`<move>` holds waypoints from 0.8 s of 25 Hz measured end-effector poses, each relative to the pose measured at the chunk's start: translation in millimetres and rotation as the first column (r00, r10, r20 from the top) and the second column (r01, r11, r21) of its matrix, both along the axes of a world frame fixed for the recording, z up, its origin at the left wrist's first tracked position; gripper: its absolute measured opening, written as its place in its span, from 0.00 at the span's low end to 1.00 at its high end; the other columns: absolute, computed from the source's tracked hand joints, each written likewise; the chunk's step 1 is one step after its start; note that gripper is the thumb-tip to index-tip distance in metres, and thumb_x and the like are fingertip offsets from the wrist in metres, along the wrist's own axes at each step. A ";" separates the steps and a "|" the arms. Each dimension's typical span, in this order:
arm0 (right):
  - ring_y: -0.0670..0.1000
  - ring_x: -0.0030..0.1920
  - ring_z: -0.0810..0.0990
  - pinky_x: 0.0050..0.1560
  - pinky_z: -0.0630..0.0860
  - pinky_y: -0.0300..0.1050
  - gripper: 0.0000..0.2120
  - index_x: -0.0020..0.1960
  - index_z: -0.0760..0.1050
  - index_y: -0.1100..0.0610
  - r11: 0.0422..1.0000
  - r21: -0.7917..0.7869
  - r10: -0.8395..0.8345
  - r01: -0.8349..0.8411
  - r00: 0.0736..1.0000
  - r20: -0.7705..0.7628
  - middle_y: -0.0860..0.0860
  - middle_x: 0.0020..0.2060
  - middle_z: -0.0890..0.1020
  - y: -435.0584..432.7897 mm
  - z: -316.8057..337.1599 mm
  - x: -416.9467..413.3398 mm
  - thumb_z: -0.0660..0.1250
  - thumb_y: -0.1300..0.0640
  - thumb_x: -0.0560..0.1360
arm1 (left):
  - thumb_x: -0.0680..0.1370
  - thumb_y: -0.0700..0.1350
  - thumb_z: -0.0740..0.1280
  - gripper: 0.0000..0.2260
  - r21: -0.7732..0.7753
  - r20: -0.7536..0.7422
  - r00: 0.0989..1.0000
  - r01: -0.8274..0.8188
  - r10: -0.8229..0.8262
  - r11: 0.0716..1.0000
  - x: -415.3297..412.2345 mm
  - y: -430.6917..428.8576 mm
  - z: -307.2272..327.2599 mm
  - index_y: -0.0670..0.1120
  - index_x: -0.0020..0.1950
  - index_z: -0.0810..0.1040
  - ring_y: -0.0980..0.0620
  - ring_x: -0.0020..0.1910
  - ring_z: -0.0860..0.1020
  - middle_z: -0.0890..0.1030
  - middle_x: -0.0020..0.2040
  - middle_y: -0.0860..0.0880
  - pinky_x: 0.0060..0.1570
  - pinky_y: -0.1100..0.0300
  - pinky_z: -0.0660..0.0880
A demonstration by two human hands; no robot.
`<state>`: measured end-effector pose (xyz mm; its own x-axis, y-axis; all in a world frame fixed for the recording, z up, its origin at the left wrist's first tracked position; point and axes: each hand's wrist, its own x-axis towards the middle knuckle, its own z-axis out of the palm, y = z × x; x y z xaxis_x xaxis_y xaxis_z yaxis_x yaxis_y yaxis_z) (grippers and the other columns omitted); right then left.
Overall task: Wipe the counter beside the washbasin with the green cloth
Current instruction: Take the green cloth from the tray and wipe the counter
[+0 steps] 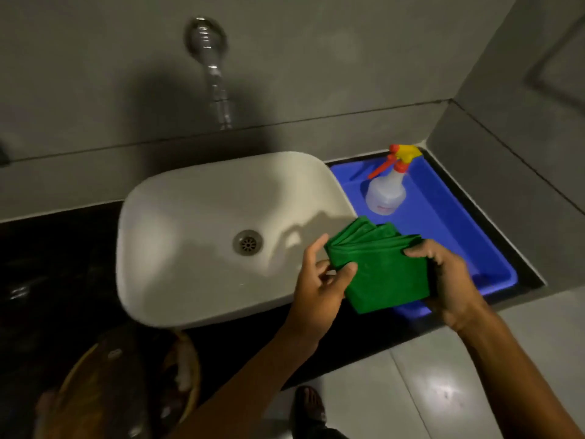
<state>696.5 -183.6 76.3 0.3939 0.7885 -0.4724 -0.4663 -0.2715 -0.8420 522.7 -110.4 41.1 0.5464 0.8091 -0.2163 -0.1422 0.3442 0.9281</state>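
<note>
A folded green cloth is held in the air between both hands, over the right edge of the white washbasin and the blue tray. My left hand pinches its left edge with thumb and fingers. My right hand grips its right side, fingers curled over the top. The dark counter stretches to the left of the basin and runs along its front.
A blue tray lies right of the basin with a clear spray bottle with red and yellow trigger standing in it. A chrome tap juts from the grey wall. A round bin stands below left. A foot rests on the tiled floor.
</note>
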 end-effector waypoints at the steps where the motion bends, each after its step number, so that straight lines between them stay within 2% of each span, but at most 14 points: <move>1: 0.56 0.42 0.86 0.42 0.83 0.47 0.17 0.44 0.86 0.58 0.999 -0.023 0.047 -0.046 0.996 0.074 0.59 0.43 0.88 16.9 2.3 -37.6 0.68 0.54 0.59 | 0.77 0.39 0.69 0.25 0.082 -0.029 0.997 -0.063 0.066 0.995 -42.0 8.3 6.5 0.51 0.71 0.65 0.50 0.50 0.83 0.84 0.52 0.45 0.53 0.48 0.80; 3: 0.55 0.41 0.83 0.43 0.77 0.48 0.14 0.45 0.83 0.60 0.985 -0.048 0.174 -0.168 0.925 0.337 0.59 0.41 0.87 56.2 -2.7 -121.7 0.66 0.54 0.64 | 0.75 0.44 0.67 0.24 0.216 -0.151 0.958 -0.210 0.245 0.953 -127.2 26.2 9.8 0.56 0.69 0.66 0.48 0.50 0.83 0.83 0.54 0.44 0.50 0.50 0.80; 5: 0.50 0.39 0.83 0.40 0.78 0.45 0.12 0.53 0.80 0.51 0.938 -0.014 0.298 -0.346 0.786 0.542 0.49 0.38 0.86 93.2 -12.5 -210.1 0.69 0.54 0.70 | 0.75 0.44 0.65 0.24 0.297 -0.287 0.856 -0.348 0.430 0.889 -212.6 44.0 3.5 0.57 0.70 0.66 0.49 0.57 0.80 0.80 0.62 0.45 0.58 0.49 0.78; 7: 0.43 0.36 0.81 0.37 0.78 0.32 0.22 0.61 0.72 0.41 0.847 -0.048 0.411 -0.530 0.595 0.691 0.43 0.35 0.82 122.0 -23.2 -291.7 0.74 0.55 0.70 | 0.78 0.42 0.65 0.25 0.363 -0.420 0.720 -0.425 0.553 0.829 -292.5 55.9 -10.6 0.56 0.72 0.64 0.53 0.65 0.75 0.75 0.69 0.48 0.64 0.53 0.73; 8: 0.41 0.36 0.81 0.36 0.76 0.27 0.26 0.63 0.69 0.42 0.787 -0.085 0.457 -0.611 0.484 0.746 0.41 0.36 0.81 135.5 -30.8 -336.7 0.75 0.56 0.70 | 0.79 0.42 0.65 0.24 0.398 -0.468 0.645 -0.457 0.604 0.796 -336.9 59.3 -21.1 0.55 0.73 0.63 0.54 0.65 0.73 0.74 0.69 0.49 0.63 0.56 0.73; 9: 0.40 0.37 0.80 0.37 0.74 0.23 0.26 0.65 0.68 0.45 0.733 -0.116 0.489 -0.670 0.400 0.776 0.41 0.39 0.81 146.6 -38.9 -375.2 0.75 0.57 0.71 | 0.79 0.42 0.65 0.24 0.417 -0.507 0.590 -0.470 0.629 0.778 -374.5 61.5 -30.7 0.54 0.73 0.63 0.54 0.64 0.73 0.74 0.69 0.48 0.61 0.56 0.73; 11: 0.40 0.39 0.80 0.37 0.74 0.22 0.23 0.63 0.68 0.52 0.638 -0.164 0.556 -0.752 0.303 0.773 0.46 0.46 0.81 165.2 -55.5 -437.3 0.72 0.59 0.73 | 0.79 0.41 0.65 0.22 0.415 -0.573 0.517 -0.486 0.636 0.769 -432.9 65.6 -47.1 0.52 0.72 0.65 0.48 0.64 0.75 0.75 0.67 0.46 0.61 0.50 0.75; 14: 0.43 0.42 0.80 0.36 0.78 0.29 0.21 0.64 0.66 0.56 0.518 -0.207 0.674 -0.830 0.247 0.696 0.51 0.49 0.81 189.0 -82.6 -503.9 0.71 0.59 0.75 | 0.78 0.38 0.64 0.20 0.464 -0.623 0.404 -0.499 0.670 0.732 -500.7 78.3 -67.1 0.51 0.70 0.69 0.43 0.63 0.76 0.76 0.66 0.43 0.60 0.46 0.76; 16: 0.48 0.48 0.81 0.40 0.76 0.28 0.23 0.67 0.65 0.57 0.455 -0.258 0.741 -0.852 0.202 0.640 0.46 0.49 0.80 205.6 -103.7 -523.0 0.70 0.55 0.76 | 0.79 0.39 0.64 0.22 0.520 -0.698 0.270 -0.446 0.663 0.729 -535.9 89.2 -84.9 0.48 0.72 0.67 0.40 0.68 0.71 0.70 0.71 0.40 0.64 0.44 0.72; 17: 0.52 0.53 0.81 0.45 0.75 0.30 0.24 0.68 0.65 0.57 0.477 -0.297 0.739 -0.827 0.194 0.645 0.47 0.52 0.80 215.2 -114.2 -522.4 0.69 0.54 0.76 | 0.79 0.41 0.64 0.23 0.553 -0.739 0.190 -0.374 0.646 0.744 -547.7 92.6 -95.4 0.47 0.74 0.65 0.38 0.71 0.67 0.65 0.74 0.38 0.67 0.41 0.69; 18: 0.56 0.59 0.78 0.53 0.76 0.37 0.23 0.69 0.66 0.57 0.546 -0.344 0.695 -0.764 0.183 0.695 0.51 0.57 0.79 227.3 -125.0 -514.8 0.68 0.53 0.77 | 0.80 0.45 0.64 0.24 0.574 -0.771 0.137 -0.272 0.622 0.772 -553.3 95.5 -106.7 0.46 0.75 0.64 0.37 0.74 0.62 0.61 0.77 0.38 0.70 0.38 0.64; 20: 0.60 0.67 0.72 0.65 0.71 0.51 0.22 0.69 0.68 0.59 0.719 -0.447 0.579 -0.532 0.105 0.808 0.60 0.66 0.74 255.3 -147.6 -485.1 0.65 0.52 0.78 | 0.79 0.58 0.60 0.28 0.537 -0.837 0.092 -0.048 0.539 0.842 -545.5 99.2 -129.2 0.50 0.77 0.60 0.38 0.78 0.52 0.54 0.80 0.40 0.73 0.36 0.54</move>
<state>211.4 71.7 -71.4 0.0186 0.9765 -0.2147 0.8031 -0.1425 -0.5785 -22.8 -11.2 -88.2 -0.2038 0.9780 -0.0454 0.8934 0.2047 0.3998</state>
